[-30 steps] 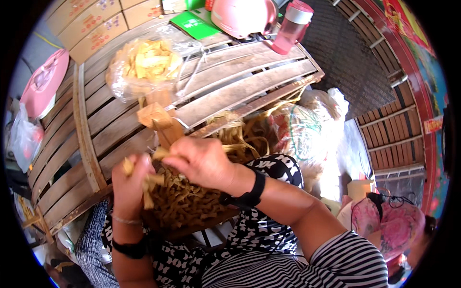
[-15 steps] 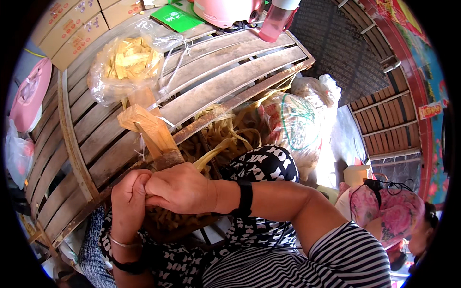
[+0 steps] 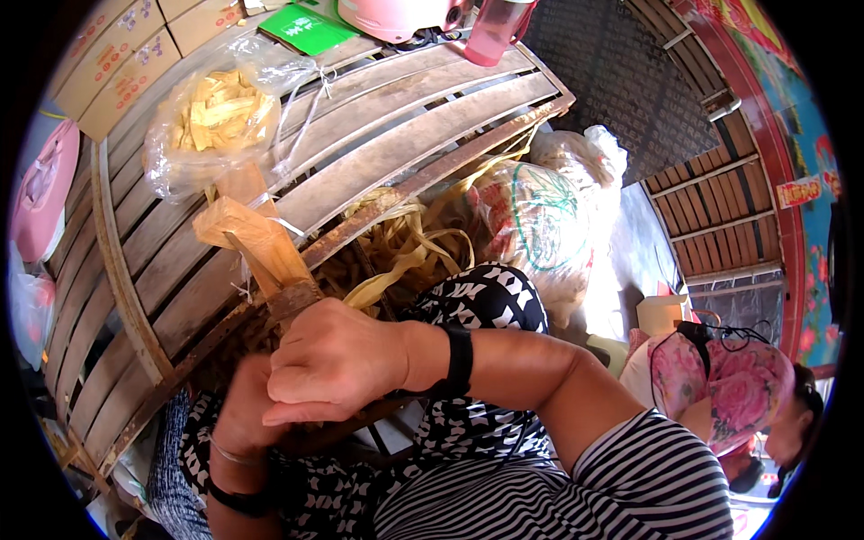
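Note:
My right hand is closed in front of the near end of a wooden block, which is tied to a slatted bench. Whatever its fingers hold, if anything, is hidden. Just left of it and partly behind, my left hand is smeared by motion, its fingers hard to make out. Pale yellow flat strips lie in a tangle under the bench's edge, beyond my hands. More strips fill a clear plastic bag on the bench at the block's far end.
The slatted bench spans the far side, with a rusty metal edge. On it stand cartons, a green packet, a pink appliance and a pink bottle. A full plastic sack leans beyond my knee. Another person is at the right.
My right hand has rolled over, its thumb side now lower. The left hand has dropped slightly and blurred. The whole view has shifted a little, moving the bench leftward.

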Action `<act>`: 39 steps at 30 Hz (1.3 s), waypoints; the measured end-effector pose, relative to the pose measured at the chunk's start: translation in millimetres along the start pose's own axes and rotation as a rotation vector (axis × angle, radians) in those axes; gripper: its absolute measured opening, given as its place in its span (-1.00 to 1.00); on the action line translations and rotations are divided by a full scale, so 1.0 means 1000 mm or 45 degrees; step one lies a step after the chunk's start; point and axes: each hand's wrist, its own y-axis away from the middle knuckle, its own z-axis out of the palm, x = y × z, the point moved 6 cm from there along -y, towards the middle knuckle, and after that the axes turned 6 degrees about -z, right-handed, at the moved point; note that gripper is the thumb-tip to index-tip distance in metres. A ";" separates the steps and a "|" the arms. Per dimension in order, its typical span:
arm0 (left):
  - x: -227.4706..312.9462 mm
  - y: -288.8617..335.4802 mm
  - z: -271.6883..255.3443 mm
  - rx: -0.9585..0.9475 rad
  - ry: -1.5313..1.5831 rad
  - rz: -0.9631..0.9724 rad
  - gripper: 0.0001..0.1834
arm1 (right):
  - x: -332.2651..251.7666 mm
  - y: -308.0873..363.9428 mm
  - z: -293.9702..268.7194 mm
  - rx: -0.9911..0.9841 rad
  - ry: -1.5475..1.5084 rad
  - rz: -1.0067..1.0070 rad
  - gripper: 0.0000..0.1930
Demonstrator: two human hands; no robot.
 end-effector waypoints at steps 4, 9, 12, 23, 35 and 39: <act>0.036 0.028 0.037 -0.793 0.034 0.577 -0.76 | 0.005 -0.001 -0.012 0.050 -0.178 0.147 -0.62; 0.062 0.046 -0.012 0.453 -0.407 0.439 -0.68 | 0.030 0.029 0.015 0.095 -0.622 0.919 -0.78; 0.066 0.046 -0.017 0.661 -0.848 0.688 -0.69 | 0.005 0.036 0.055 -0.121 -1.875 1.564 -0.88; 0.051 0.037 -0.034 1.086 -0.961 0.681 -0.69 | 0.035 0.025 0.025 0.355 -0.871 1.158 -0.88; 0.036 0.024 -0.030 0.649 -0.524 0.631 -0.99 | 0.045 0.042 0.038 -0.212 -0.686 1.283 -0.56; 0.034 0.041 -0.064 0.791 0.390 0.826 -0.93 | 0.017 0.042 0.036 -0.432 -1.479 1.674 -0.41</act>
